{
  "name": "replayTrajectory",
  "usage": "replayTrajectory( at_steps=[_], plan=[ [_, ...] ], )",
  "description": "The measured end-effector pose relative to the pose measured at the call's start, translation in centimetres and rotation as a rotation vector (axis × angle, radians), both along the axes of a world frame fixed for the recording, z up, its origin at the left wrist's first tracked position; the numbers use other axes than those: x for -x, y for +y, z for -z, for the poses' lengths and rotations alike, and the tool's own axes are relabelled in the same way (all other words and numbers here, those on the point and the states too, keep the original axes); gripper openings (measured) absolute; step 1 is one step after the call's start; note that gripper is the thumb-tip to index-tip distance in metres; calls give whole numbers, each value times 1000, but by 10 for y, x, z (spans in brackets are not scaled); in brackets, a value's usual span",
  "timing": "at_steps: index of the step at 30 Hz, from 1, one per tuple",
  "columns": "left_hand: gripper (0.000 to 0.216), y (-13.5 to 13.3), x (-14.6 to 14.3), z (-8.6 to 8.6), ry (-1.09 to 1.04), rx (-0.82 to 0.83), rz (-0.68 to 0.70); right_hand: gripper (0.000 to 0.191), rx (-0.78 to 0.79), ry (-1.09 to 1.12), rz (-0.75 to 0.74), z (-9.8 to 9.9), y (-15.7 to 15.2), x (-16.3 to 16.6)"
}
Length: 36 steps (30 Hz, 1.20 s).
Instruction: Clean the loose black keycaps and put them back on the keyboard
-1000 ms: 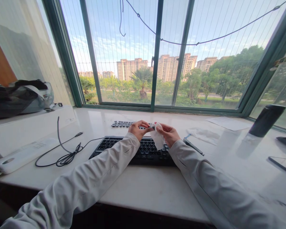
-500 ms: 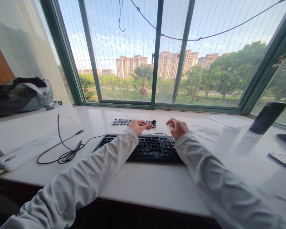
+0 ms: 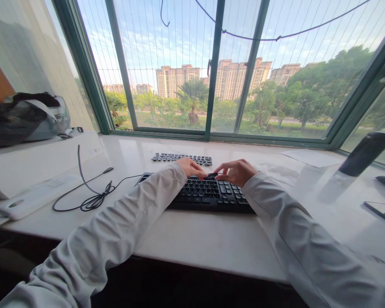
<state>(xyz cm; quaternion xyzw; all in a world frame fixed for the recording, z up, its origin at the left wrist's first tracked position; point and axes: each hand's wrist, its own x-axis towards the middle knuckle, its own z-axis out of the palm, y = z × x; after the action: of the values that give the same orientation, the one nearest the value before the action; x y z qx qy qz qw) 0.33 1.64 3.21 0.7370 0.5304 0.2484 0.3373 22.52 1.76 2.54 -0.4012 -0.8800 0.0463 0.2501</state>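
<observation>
Pinched between the thumb and fingers of my left hand (image 3: pixel 192 167) is a small black oblong piece (image 3: pixel 212 176), whose exact kind does not show. From the other side, my right hand (image 3: pixel 236 172) closes its thumb and forefinger on the piece's right end. Both hands hover over the upper part of a black keyboard (image 3: pixel 198 199), which lies flat on the white counter (image 3: pixel 218 239). Part of the keyboard is hidden by my left sleeve. Just behind it, dark loose keycaps (image 3: pixel 181 157) lie in neat rows.
On the left are a coiled black cable (image 3: pixel 96 200), a white power strip (image 3: pixel 31 200) and a bag (image 3: pixel 28 117) on a white box (image 3: pixel 44 160). A dark upright object (image 3: pixel 365 154), a phone (image 3: pixel 383 211) and a paper sheet (image 3: pixel 311 158) occupy the right. The window runs along the back.
My right hand has moved left and slightly down, from apart to gripping the black piece's right end. The piece, tilted upward before, is now held nearly level. The view has shifted slightly.
</observation>
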Motion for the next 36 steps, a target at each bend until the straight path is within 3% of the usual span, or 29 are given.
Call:
replayTrajectory(
  at_steps=[7,14,36],
  plan=[
    [29,-8,-4,14,71,51,106,37,274,-108,-229,8,1,2],
    [29,-4,-7,27,86,34,108,33,396,-138,-226,14,1,6],
    [29,-4,-11,28,149,40,70,28,382,-159,-222,13,3,5]
  ],
)
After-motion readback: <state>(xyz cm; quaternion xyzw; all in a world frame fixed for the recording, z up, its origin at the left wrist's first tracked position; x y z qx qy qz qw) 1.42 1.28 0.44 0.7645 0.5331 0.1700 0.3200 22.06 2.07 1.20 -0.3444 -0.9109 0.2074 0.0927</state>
